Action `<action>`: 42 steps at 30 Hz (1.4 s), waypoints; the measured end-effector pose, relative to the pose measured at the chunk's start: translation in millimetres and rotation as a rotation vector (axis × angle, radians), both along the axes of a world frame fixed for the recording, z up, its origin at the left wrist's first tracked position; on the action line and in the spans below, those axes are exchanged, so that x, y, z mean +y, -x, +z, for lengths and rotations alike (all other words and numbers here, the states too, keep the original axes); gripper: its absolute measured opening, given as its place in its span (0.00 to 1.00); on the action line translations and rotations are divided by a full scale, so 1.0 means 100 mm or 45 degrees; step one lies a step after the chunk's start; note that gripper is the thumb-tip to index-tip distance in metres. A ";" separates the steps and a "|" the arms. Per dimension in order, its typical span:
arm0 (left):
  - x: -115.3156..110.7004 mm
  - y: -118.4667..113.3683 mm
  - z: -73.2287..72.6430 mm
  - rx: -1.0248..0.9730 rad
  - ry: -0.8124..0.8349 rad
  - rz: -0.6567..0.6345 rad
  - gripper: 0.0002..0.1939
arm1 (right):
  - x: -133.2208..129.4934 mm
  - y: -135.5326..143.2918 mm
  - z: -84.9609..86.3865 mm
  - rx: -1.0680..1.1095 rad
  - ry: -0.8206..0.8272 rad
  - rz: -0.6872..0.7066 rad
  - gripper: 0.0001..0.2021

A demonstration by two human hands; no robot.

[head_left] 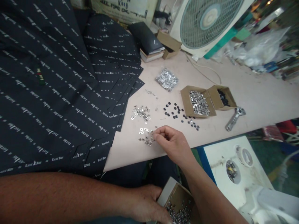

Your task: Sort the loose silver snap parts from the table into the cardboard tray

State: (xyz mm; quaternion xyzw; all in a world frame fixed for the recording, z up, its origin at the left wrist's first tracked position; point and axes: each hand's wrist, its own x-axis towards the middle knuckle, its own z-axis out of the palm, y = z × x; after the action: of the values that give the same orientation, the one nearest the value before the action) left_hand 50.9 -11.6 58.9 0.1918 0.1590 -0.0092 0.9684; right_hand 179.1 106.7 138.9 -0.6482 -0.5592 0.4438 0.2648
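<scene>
My left hand (149,202) grips the side of a small cardboard box (171,189) below the table edge. Many small silvery snap fasteners (178,214) lie inside that box. Above the tabletop, my right hand (171,143) has thumb and forefinger pinched together beside a loose group of metal snap parts (148,141). Whatever sits between those fingertips is too small to make out. Farther back lies a second pile of silvery snap parts (141,112). Dark round snap caps (174,110) are scattered to its right.
Black printed fabric (53,84) covers the table's left side. An open box of metal pieces (185,102) adjoins a box of black pieces (230,98). Nearby are a filled plastic bag (167,79), a metal tool (234,119), a fan (210,21) and a white machine (275,202).
</scene>
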 end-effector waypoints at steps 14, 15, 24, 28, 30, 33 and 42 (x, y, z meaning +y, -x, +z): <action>-0.04 -0.02 -0.05 0.055 0.020 -0.006 0.31 | -0.02 0.04 0.04 0.113 0.060 -0.016 0.09; -0.04 -0.02 -0.05 0.062 0.022 -0.002 0.31 | -0.02 0.06 0.03 -0.085 -0.004 0.045 0.08; -0.01 0.00 0.01 0.031 -0.020 -0.027 0.34 | -0.03 0.17 -0.06 -0.411 -0.172 0.161 0.05; -0.02 -0.02 -0.01 0.038 -0.005 -0.008 0.32 | -0.02 0.10 0.01 0.286 0.106 -0.117 0.06; -0.03 -0.02 -0.03 0.020 0.005 -0.005 0.32 | -0.01 0.06 0.05 0.734 0.258 -0.223 0.06; -0.04 -0.01 -0.05 -0.030 -0.028 0.016 0.30 | 0.00 0.03 0.07 1.073 0.393 -0.228 0.07; -0.05 -0.02 -0.08 -0.102 -0.049 0.036 0.28 | -0.05 0.19 0.00 -0.239 -0.066 0.197 0.04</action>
State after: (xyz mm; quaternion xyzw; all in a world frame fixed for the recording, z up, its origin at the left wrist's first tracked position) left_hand 52.8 -16.2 51.2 0.2083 0.1229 0.0152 0.9702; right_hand 160.4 101.9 138.9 -0.6349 -0.6412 0.3854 0.1930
